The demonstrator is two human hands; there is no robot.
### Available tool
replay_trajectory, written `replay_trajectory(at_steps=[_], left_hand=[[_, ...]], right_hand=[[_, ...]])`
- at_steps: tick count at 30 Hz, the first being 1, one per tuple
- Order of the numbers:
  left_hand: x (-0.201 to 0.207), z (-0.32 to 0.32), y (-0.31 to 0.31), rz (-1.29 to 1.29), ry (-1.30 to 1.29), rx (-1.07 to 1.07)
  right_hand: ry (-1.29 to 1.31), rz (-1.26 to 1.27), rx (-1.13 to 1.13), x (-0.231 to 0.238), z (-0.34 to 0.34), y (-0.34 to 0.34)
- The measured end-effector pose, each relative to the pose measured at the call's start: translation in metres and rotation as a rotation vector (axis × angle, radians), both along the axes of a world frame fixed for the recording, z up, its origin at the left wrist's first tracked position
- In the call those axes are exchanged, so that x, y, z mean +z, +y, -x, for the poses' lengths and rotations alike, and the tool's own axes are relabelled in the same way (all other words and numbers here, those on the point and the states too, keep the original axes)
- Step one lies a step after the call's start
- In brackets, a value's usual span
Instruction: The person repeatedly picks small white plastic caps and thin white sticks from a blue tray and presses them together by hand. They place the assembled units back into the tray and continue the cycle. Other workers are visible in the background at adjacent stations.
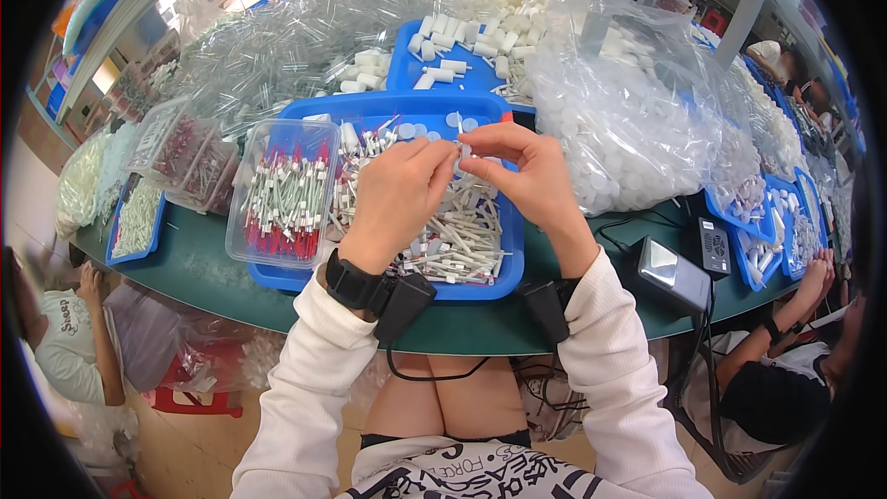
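Observation:
My left hand [397,194] and my right hand [523,169] meet above a large blue tray [514,263]. Both are closed, fingertips pinching a small whitish part [463,153], mostly covered by the fingers; its exact kind cannot be made out. Beneath the hands, thin pale sticks with white ends [457,245] lie heaped in the tray. Translucent round caps [407,131] rest toward its far side. Left of my left hand, a transparent plastic box [236,222] overlaps the tray and holds red and white slender pieces [286,199].
Behind the tray rise a heap of transparent tubes [277,28] and a blue tray of white cylinders [446,67]. A bulky plastic bag of white caps [619,120] stands to the right, near a silver-and-black device [673,274] with cables. Other people sit at both sides.

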State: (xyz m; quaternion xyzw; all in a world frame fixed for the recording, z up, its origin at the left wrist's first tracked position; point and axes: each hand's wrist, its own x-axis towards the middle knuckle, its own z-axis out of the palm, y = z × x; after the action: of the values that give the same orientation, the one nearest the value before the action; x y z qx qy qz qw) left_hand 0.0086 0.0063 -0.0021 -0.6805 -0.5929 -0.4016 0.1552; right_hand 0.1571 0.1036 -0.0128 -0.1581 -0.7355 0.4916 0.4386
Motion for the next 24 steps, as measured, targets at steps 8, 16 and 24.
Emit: replay_trajectory(at_steps=[8, 16, 24], left_hand=[[-0.001, -0.001, 0.000, 0.096, -0.101, -0.094], [-0.005, 0.002, 0.002, 0.116, -0.412, -0.109], [-0.003, 0.004, 0.001, 0.018, -0.168, -0.110]], right_hand=[[0.000, 0.044, 0.051, 0.000, -0.003, 0.002], [0.020, 0.287, 0.167, 0.004, -0.006, 0.006], [-0.011, 0.199, 0.112, 0.001, -0.002, 0.003]])
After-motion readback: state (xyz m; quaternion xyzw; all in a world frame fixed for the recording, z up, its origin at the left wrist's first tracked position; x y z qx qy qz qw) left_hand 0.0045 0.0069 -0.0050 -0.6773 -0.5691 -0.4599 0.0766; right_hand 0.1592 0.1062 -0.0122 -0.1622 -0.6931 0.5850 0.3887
